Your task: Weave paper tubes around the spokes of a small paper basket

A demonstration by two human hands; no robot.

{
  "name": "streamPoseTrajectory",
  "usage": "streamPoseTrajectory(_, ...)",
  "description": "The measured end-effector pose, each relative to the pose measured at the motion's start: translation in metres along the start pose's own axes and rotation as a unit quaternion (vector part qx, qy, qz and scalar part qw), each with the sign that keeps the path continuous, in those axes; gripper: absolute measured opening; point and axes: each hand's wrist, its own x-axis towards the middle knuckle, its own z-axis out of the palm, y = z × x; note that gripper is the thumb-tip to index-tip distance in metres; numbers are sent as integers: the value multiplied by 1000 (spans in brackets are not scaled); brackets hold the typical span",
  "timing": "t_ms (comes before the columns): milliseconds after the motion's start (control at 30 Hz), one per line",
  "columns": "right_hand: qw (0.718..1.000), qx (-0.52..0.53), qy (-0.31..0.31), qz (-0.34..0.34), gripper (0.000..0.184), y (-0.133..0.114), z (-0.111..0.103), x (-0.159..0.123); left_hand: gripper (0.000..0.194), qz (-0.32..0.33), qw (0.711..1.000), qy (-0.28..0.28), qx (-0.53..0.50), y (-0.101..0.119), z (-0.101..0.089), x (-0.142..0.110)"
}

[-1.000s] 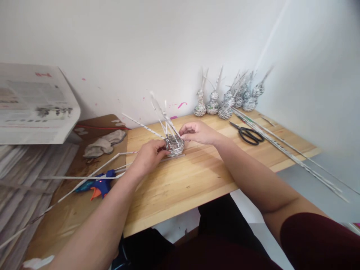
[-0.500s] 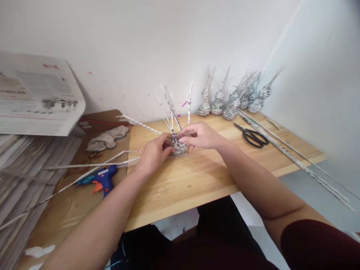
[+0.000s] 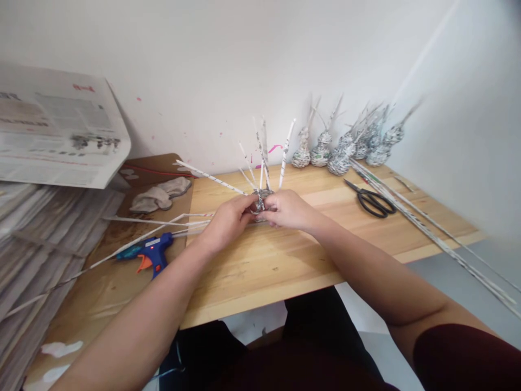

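Observation:
A small round woven newspaper basket (image 3: 259,204) rests on the wooden board, partly hidden by my fingers. Several rolled-paper stakes (image 3: 286,155) stick up from it, fanned out toward the wall. My left hand (image 3: 231,218) grips the basket's left side with thumb and fingers. From the right, my right hand (image 3: 285,209) is closed on its front right wall, the fingertips close to those of the left. Long paper strands (image 3: 158,221) run out leftward past my left wrist.
Left lie a blue glue gun (image 3: 157,252), cloth gloves (image 3: 161,195) and stacked newspapers (image 3: 40,255). Black-handled scissors (image 3: 372,201) and long paper rolls (image 3: 411,220) lie right. Several gourd-shaped woven pieces (image 3: 341,155) stand against the wall. The wooden board's (image 3: 260,298) front edge is near my lap.
The basket has been turned and its stakes stand in different directions. My right hand has come from the rim down to the front wall. The view has shifted slightly left.

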Motion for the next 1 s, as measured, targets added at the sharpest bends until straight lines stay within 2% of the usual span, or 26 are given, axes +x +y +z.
streamPoseTrajectory(200,1000,19,2,24,19,-5,5,-2,31,29,999,10,23,-3,0,0)
streamPoseTrajectory(333,999,5,42,11,17,-2,6,0,39,42,998,24,37,-6,2,0)
streamPoseTrajectory(433,995,53,80,24,18,7,0,5,43,44,989,100,103,-2,-1,-2)
streamPoseTrajectory(533,978,154,125,61,23,15,-11,9,33,66,972,175,139,5,-5,-6)
streamPoseTrajectory(633,952,260,150,66,33,16,-24,11,23,80,983,132,100,4,-3,-7)
streamPoseTrajectory(700,937,307,155,66,38,15,-31,11,25,46,989,115,81,-1,-1,-6)
streamPoseTrajectory(867,930,341,108,78,45,14,-38,10,50,-86,977,195,-25,-7,-5,-1)
streamPoseTrajectory(1000,932,352,48,72,45,17,-37,10,47,-85,957,237,-145,-3,-10,1)
